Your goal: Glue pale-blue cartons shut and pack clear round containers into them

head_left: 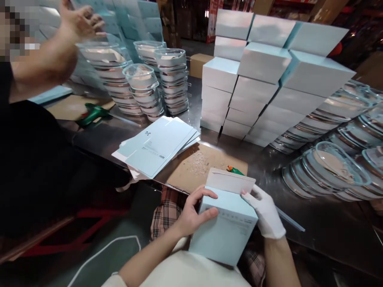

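A light blue carton rests against my body at the table's front edge, with its lid flap raised at the far side. My bare left hand grips the carton's left side, thumb and fingers lying over its top edge. At the right, my right hand wears a white glove with bare fingertips showing and pinches the corner of the flap. Just beyond the flap lies a green and orange tool, partly hidden by it. Flat, unfolded light blue cartons are piled to the left of the hands.
White and blue boxes stand stacked at the back. Clear lidded containers are piled at the right and left. A brown cardboard sheet carries small scraps. A co-worker's arm reaches in at left, above a green glue gun.
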### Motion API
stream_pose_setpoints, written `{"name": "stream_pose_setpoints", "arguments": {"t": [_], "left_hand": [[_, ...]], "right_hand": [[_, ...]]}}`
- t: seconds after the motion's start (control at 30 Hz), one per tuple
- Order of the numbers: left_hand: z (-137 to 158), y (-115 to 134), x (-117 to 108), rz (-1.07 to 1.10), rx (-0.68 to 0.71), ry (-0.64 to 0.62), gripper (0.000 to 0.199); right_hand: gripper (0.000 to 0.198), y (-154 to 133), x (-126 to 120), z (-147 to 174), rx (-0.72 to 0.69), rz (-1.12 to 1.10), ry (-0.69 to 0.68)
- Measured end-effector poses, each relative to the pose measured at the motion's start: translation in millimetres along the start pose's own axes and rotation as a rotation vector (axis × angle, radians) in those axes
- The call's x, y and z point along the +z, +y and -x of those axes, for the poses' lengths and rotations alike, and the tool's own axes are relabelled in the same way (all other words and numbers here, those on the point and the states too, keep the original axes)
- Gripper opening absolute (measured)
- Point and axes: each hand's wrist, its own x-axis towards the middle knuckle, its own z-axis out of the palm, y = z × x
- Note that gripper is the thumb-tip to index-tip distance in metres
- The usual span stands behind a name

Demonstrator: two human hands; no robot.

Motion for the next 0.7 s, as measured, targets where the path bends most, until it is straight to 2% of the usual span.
{"name": "stream_pose_setpoints", "arguments": {"t": [0.07, 0.1, 0.17, 0.23, 0.3, 0.37, 0.43, 0.6, 0.67, 0.7], "left_hand": [[-1, -2, 3, 0.048, -0.018, 0.031, 0.047], [-2, -4, 5, 0.082, -0.030, 0.079, 0.048], [-4, -7, 6, 0.177, -0.040, 0.184, 0.053], [-6, -9, 5, 0.263, -0.019, 0.243, 0.062], [-8, -10, 2, 0.234, 0.042, 0.224, 0.054], [-8, -8, -2, 0.115, 0.107, 0.166, 0.037], [-9, -4, -6, 0.017, 0.146, 0.115, 0.036], [-10, 2, -7, -0.034, 0.217, 0.076, 0.030], [-10, 1, -4, -0.028, 0.254, 0.098, 0.028], [-10, 0, -1, -0.016, 0.260, 0.125, 0.027]], "right_hand": [[0.065, -1, 9, -4, 0.062, -0.103, -0.078], [0.064, 1, 8, -6, 0.045, -0.106, -0.095], [0.065, 6, 0, -6, -0.098, -0.040, -0.185], [0.076, 8, -11, -3, -0.272, 0.068, -0.356], [0.068, 3, -16, 1, -0.417, 0.174, -0.452], [0.047, -4, -14, 3, -0.522, 0.294, -0.459], [0.032, -9, -9, 2, -0.599, 0.351, -0.487], [0.028, -3, -7, -1, -0.606, 0.341, -0.586], [0.028, 9, -4, 2, -0.641, 0.343, -0.498], [0.028, 16, -1, 4, -0.667, 0.323, -0.407]]}}
